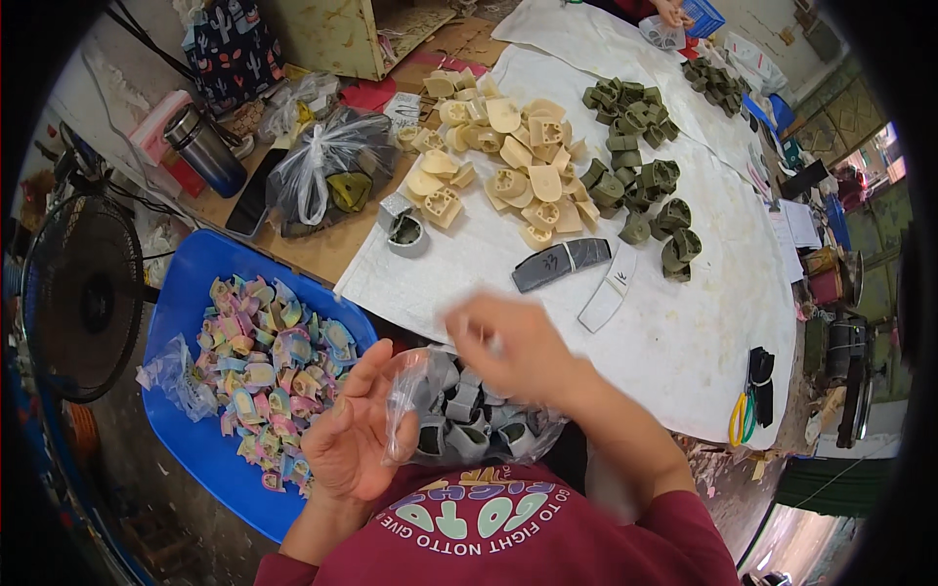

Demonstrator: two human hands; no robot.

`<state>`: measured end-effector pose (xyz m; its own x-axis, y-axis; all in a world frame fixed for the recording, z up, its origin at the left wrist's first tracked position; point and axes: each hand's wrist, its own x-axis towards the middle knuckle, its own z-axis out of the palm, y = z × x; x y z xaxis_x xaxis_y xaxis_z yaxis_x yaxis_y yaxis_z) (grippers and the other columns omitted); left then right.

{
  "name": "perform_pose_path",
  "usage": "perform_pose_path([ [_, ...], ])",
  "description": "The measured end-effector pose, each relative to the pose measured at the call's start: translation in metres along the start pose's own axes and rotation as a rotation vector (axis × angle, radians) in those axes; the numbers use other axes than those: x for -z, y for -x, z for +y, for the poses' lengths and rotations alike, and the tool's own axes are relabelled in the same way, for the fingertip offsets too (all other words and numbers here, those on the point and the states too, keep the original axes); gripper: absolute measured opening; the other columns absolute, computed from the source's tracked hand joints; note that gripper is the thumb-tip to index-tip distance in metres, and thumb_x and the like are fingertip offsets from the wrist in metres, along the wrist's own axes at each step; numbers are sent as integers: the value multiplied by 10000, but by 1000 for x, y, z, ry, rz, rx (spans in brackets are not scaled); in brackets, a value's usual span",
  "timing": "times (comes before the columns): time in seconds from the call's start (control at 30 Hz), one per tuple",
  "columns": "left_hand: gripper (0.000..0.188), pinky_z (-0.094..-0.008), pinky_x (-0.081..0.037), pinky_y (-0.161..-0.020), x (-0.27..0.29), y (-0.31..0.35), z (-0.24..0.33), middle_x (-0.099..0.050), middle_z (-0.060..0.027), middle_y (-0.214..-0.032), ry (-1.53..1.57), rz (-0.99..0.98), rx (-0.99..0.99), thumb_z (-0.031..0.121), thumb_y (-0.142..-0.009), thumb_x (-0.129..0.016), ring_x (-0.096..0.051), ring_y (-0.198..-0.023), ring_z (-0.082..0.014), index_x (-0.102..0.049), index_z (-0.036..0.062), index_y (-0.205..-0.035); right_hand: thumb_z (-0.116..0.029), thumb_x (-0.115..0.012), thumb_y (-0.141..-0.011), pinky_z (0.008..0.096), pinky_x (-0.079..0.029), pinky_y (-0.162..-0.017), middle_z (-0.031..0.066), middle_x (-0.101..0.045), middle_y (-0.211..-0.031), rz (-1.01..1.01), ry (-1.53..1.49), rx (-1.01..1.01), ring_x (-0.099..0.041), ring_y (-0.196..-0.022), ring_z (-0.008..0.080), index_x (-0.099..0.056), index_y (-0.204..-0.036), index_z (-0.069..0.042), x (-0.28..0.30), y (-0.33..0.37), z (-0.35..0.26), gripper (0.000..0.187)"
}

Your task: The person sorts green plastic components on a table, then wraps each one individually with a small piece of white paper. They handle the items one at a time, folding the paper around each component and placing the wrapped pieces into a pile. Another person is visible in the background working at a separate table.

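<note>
At the far left, a blue tub (186, 449) is filled with pastel pieces (259, 376), and just beside its right rim the left hand (342, 444) is held with its palm turned up and its fingers partly apart. The near hand is this one: the left edge of a clear plastic bag (415, 391) is met by its fingers, though whether the film is pinched there cannot be told. To the right of that hand, close in front of the maroon shirt (586, 552), the bag is spread with its longer side running roughly left to right, and grey pieces (469, 439) are seen loosely heaped inside. The right hand (528, 352) is raised over the bag's far side, its fingers bent toward the left; they are blurred, so whether anything is gripped cannot be told. From it, the grey pieces are found below and toward the body, between both hands. Farther right, a white cloth (723, 332) is overlaid at its far side by olive pieces (635, 117).
</note>
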<state>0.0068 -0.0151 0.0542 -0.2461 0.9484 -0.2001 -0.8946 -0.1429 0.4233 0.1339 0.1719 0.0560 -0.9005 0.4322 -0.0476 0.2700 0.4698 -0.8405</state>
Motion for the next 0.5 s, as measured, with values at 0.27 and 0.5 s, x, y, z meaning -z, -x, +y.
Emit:
perform_pose_path([
  [0.27,683,-254,-479,-553,-6,0,-1,-408,-192,-1424,77,-32,39,275,-818,-626,-638,-860,-238,-393,55,-1421,-267,-717,-761,452,-530,-749,230,-410,-1355,146,695,35,-640,-917,374,-485,-1233,-42,-37,-150,36,572],
  [0.5,666,-262,-406,-521,0,-1,-1,-343,-211,-1475,-37,7,-12,333,-900,-557,-519,-609,-196,-325,63,-1463,-265,-725,-767,397,-537,-756,181,-519,-1288,325,-25,99,-649,-947,292,-528,-1228,-114,-5,-96,36,524],
])
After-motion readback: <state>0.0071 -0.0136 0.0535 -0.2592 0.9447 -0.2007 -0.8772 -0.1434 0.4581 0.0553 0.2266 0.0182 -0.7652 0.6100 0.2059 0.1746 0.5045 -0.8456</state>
